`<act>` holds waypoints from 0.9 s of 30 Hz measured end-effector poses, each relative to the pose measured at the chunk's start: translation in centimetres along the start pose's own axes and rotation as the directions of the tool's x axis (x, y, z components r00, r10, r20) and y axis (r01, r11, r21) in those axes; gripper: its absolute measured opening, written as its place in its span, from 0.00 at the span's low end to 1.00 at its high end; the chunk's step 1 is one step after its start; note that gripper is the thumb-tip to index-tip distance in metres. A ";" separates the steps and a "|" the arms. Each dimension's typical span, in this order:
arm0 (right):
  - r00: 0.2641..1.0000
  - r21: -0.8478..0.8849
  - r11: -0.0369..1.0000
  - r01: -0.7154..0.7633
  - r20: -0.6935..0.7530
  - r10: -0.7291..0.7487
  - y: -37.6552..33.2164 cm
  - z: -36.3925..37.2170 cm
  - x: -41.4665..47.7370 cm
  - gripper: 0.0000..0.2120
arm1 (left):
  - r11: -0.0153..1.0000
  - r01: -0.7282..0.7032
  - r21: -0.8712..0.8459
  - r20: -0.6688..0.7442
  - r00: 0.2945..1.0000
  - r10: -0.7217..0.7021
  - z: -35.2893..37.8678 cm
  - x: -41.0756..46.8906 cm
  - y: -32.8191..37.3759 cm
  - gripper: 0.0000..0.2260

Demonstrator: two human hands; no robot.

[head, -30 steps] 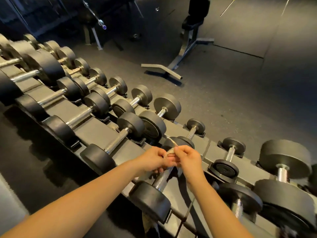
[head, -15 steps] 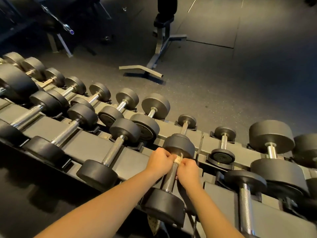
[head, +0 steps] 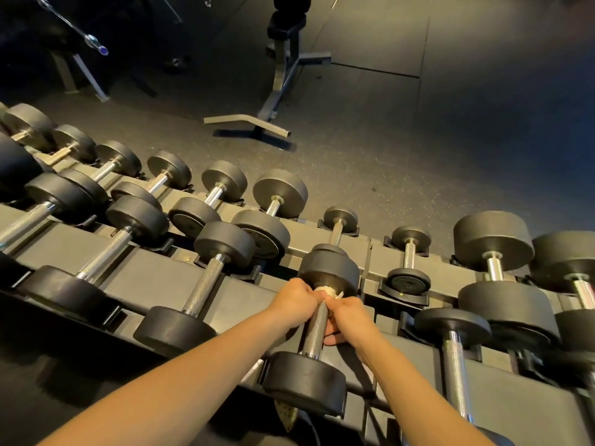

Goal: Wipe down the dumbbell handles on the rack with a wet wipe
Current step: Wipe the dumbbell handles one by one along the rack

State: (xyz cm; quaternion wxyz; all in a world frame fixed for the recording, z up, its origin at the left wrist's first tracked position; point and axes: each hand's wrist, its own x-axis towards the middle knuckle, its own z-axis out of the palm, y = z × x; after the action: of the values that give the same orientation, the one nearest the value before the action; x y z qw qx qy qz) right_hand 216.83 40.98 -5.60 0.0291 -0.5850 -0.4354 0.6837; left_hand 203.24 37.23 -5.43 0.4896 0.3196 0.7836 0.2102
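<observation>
Gripped a pale wet wipe (head: 325,290) with both hands, left hand (head: 294,302) and right hand (head: 351,318) knuckle to knuckle, fingers curled and pinching the bunched wipe between them. Held it against the far end of a knurled dumbbell handle (head: 317,328), just beside the far weight head (head: 328,268) beyond the fingertips. Showed bare steel below the fingers, down to the near weight head (head: 304,383). Rested on the lower tier of the rack (head: 154,275) — one neighbouring dumbbell (head: 206,284) lying left of the left fingers, another dumbbell (head: 454,358) right of the right fingers. Stood well beyond the fingers on the floor (head: 418,156): a bench frame (head: 277,91).
</observation>
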 end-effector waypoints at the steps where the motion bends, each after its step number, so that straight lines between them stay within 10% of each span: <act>1: 0.999 0.072 0.997 -0.002 -0.041 0.005 -0.4 0.2 0.5 0.17 | 0.997 0.011 -0.078 -0.046 0.999 -0.015 0.3 0.3 0.0 0.15; 7: 0.995 0.013 0.999 0.053 -0.088 -0.051 0.0 0.3 0.2 0.16 | 0.925 0.109 -0.363 0.037 0.994 -0.103 0.4 -0.1 -1.0 0.16; 12: 0.996 -0.527 0.845 0.090 0.043 -0.079 -1.2 -1.5 -0.6 0.16 | 0.998 0.046 0.032 0.145 0.988 -0.050 -1.1 -1.2 -1.4 0.18; 19: 0.997 -0.079 0.994 0.079 0.011 -0.078 -0.5 -0.4 -0.2 0.19 | 0.932 -0.006 -0.363 -0.072 0.997 -0.022 -0.6 -0.3 -1.4 0.10; 27: 0.998 -0.446 0.893 0.057 0.031 -0.049 0.1 -0.3 -1.9 0.20 | 0.928 0.190 -0.320 0.290 0.952 -0.095 -1.5 -1.0 -3.2 0.12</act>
State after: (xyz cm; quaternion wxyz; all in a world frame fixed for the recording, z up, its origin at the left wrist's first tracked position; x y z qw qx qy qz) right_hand 217.77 40.07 -4.20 -0.0917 -0.5573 -0.5968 0.5699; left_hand 201.23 34.24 -6.22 0.6538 0.1964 0.6822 0.2619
